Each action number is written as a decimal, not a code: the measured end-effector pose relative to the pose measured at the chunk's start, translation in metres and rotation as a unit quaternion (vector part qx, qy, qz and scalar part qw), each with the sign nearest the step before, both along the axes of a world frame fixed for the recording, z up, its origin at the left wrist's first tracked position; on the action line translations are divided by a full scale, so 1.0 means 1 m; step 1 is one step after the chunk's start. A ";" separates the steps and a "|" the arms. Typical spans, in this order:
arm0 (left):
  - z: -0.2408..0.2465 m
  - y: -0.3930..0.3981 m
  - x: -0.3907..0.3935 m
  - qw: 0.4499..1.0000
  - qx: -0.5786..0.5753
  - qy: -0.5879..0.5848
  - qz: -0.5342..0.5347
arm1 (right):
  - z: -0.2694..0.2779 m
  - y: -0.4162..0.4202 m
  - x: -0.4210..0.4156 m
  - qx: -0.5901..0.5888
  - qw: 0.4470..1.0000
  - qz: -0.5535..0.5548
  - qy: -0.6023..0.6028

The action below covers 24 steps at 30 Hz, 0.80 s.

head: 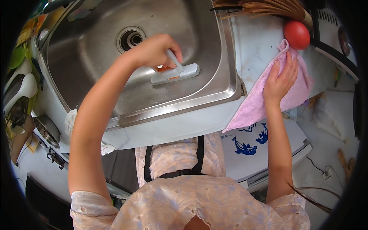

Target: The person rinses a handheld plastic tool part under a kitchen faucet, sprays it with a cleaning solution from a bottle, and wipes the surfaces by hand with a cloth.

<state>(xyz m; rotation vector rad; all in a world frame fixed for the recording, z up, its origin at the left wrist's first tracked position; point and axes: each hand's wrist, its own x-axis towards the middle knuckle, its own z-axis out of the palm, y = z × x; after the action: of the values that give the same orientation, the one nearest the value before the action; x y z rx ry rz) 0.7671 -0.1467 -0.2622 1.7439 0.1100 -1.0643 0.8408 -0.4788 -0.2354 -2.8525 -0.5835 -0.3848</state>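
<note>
My left hand [156, 51] grips the handle of a small white squeegee-like cleaning tool [188, 70] with orange parts. Its wide head is down in the stainless steel sink [95, 57], right of the round drain [130, 38]. My fingers partly cover the handle. On the counter to the right, my right hand [280, 77] lies flat over a pink towel [300, 86], thumb apart from the fingers. One corner of the towel hangs over the counter's front edge. A smooth red round object [297, 35] sits just beyond my right fingertips, against the towel.
A bundled straw whisk [267, 8] lies at the top right. Spoons and ladles [24, 86] hang at the far left above a metal bowl [47, 130]. Below the counter stands a white appliance lid with blue dolphin prints [244, 146]. A crumpled white cloth [70, 120] touches the sink's left corner.
</note>
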 end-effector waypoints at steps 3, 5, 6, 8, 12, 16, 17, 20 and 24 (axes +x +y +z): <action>-0.021 0.007 0.000 0.999 -0.039 -0.003 0.000 | -0.001 -0.003 0.003 -0.005 1.000 0.003 0.001; -0.026 0.021 0.003 0.994 -0.077 0.071 -0.031 | -0.001 -0.005 0.002 -0.006 1.000 -0.001 0.007; -0.029 0.028 -0.001 0.994 -0.074 0.062 -0.059 | -0.001 -0.005 0.002 -0.010 1.000 -0.004 0.007; -0.021 0.045 -0.010 0.987 -0.082 0.118 -0.069 | 0.000 -0.006 0.000 -0.016 1.000 -0.013 0.008; 0.001 0.050 -0.020 0.984 -0.084 0.142 -0.073 | 0.000 -0.007 0.000 -0.014 1.000 -0.012 0.013; -0.009 0.040 -0.015 0.989 -0.061 0.120 -0.066 | 0.000 -0.006 0.000 -0.013 1.000 -0.011 0.014; -0.014 0.036 -0.012 0.990 -0.056 0.108 -0.066 | 0.001 -0.005 0.000 -0.013 1.000 -0.014 0.015; -0.036 0.018 0.002 0.995 -0.031 0.054 -0.074 | 0.001 -0.007 0.001 -0.010 1.000 -0.007 0.013; -0.064 0.005 0.009 0.997 -0.038 -0.019 -0.064 | -0.001 -0.008 0.003 -0.015 1.000 -0.004 0.009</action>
<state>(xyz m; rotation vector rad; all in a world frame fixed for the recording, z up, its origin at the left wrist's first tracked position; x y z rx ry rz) 0.7765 -0.1419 -0.3257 1.7205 -0.0665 -1.1135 0.8433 -0.4870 -0.2361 -2.8844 -0.5784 -0.3531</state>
